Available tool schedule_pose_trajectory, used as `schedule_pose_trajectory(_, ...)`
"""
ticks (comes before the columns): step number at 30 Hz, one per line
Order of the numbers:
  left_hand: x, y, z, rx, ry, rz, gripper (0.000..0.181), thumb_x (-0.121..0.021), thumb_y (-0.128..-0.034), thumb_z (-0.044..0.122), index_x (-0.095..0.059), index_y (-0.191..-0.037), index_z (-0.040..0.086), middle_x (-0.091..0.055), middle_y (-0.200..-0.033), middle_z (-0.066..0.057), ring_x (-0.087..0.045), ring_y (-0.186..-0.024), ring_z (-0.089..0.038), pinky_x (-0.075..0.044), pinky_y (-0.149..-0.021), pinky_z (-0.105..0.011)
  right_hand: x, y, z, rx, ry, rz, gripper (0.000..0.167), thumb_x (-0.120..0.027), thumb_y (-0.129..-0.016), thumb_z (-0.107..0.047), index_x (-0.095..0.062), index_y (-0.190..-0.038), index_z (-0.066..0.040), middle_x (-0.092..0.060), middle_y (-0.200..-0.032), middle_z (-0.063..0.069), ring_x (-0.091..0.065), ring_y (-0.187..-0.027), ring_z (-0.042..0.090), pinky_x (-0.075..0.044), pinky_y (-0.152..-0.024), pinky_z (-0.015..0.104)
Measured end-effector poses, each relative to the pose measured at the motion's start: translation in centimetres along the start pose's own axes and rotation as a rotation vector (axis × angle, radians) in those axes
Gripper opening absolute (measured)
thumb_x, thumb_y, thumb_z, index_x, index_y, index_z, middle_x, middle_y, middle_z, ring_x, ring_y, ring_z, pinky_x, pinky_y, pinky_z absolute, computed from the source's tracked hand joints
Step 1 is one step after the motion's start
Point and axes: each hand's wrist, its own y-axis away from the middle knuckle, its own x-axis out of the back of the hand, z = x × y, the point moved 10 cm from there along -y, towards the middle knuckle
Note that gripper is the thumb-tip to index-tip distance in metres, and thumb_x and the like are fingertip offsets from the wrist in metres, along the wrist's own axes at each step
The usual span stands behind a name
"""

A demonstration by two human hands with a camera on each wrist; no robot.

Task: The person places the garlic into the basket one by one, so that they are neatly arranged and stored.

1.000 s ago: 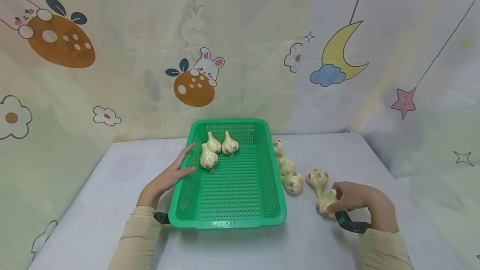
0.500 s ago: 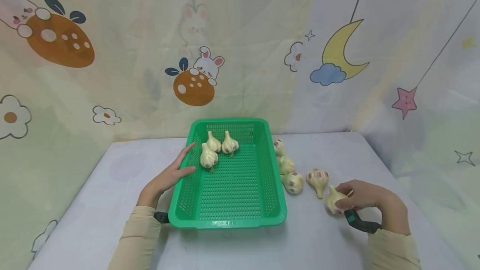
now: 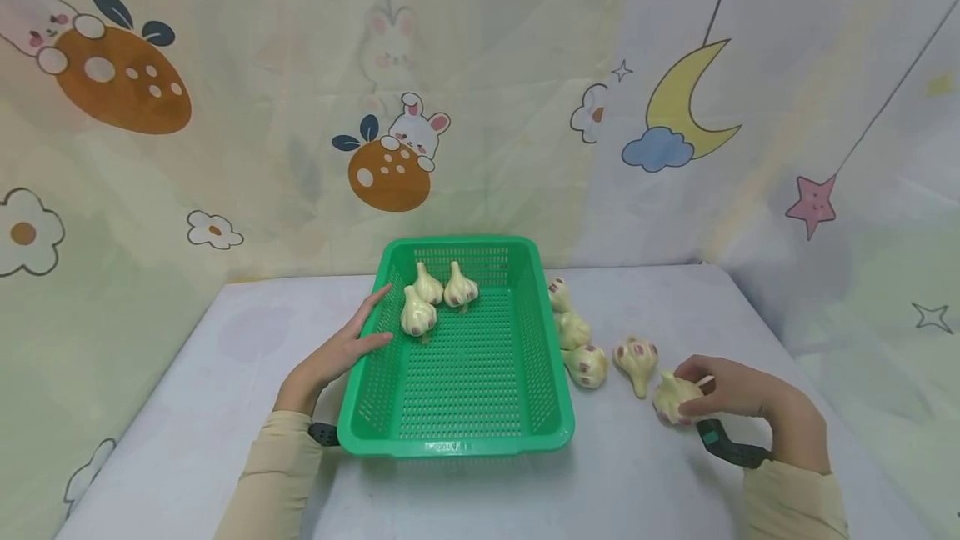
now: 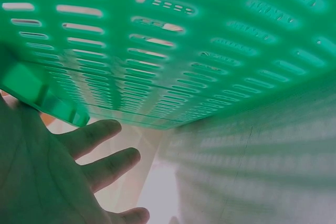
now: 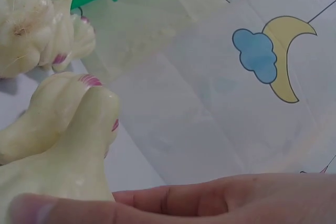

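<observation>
My left hand point(image 3: 333, 357) rests against the left rim of a green plastic basket point(image 3: 480, 445), its thumb and a finger reaching over the edge. In the left wrist view, straight fingers point(image 4: 113, 169) spread beside the slotted basket wall point(image 4: 157, 72). Three garlic bulbs sit inside the basket at the back left, one being the front bulb point(image 3: 417, 313). On the right of the table, my right hand point(image 3: 738, 390) pinches a garlic bulb point(image 3: 672, 397) between thumb and fingers. In the right wrist view the thumb lies across this bulb point(image 5: 63, 169); its underside is hidden.
Another garlic bulb point(image 3: 636, 359) lies just left of the held one. Three more bulbs line the basket's right side, the nearest bulb point(image 3: 586, 366) at the front. A white cloth covers the table point(image 3: 630, 473). A patterned curtain point(image 3: 510, 107) hangs behind.
My right hand has shifted rightward with its garlic bulb, drawing it away from the bulb beside it. The left hand and basket stay put.
</observation>
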Motion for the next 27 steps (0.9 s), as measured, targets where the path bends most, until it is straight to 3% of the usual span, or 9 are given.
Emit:
schedule_pose_trajectory(7, 0.0, -0.1, 0.0, -0.003, -0.009, -0.003, 0.071, -0.047, -0.0985, 0.028, -0.003, -0.154, 0.028, 0.009, -0.161, -0.007, 0.01, -0.146, -0.037, -0.005, -0.106, -0.073, 0.2, 0.0, -0.2, 0.036, -0.044, 0.013, 0.061, -0.076, -0.078, -0.033, -0.056, -0.128, -0.003, -0.059, -0.123, 0.015, -0.06, -0.106, 0.026, -0.05, -0.084, 0.049)
schedule_pose_trajectory(14, 0.0, -0.1, 0.1, -0.007, 0.001, -0.005, 0.071, -0.047, -0.0986, 0.024, -0.003, -0.154, 0.028, 0.008, -0.16, -0.007, 0.009, -0.146, -0.037, -0.005, -0.106, -0.073, 0.6, 0.3, -0.5, 0.076, -0.049, 0.029, 0.065, -0.074, -0.081, -0.033, -0.051, -0.133, -0.003, -0.056, -0.127, 0.019, -0.059, -0.111, 0.035, -0.05, -0.086, 0.053)
schedule_pose_trajectory(19, -0.1, -0.1, 0.1, -0.003, 0.009, -0.005, 0.07, -0.047, -0.0987, 0.024, -0.003, -0.154, 0.028, 0.008, -0.16, -0.007, 0.009, -0.146, -0.037, -0.005, -0.107, -0.072, 1.0, 0.6, -1.3, 0.155, -0.105, 0.044, 0.058, -0.074, -0.081, -0.026, -0.052, -0.131, -0.006, -0.053, -0.129, 0.02, -0.056, -0.114, 0.038, -0.052, -0.083, 0.043)
schedule_pose_trajectory(27, 0.0, 0.0, 0.2, 0.005, 0.005, -0.005, 0.071, -0.047, -0.0983, 0.024, -0.004, -0.154, 0.03, 0.008, -0.161, -0.008, 0.009, -0.146, -0.038, -0.005, -0.107, -0.072, 2.0, 0.9, -2.7, 0.255, -0.107, 0.128, 0.056, -0.073, -0.083, -0.027, -0.054, -0.131, -0.006, -0.047, -0.138, 0.025, -0.051, -0.119, 0.048, -0.05, -0.088, 0.052)
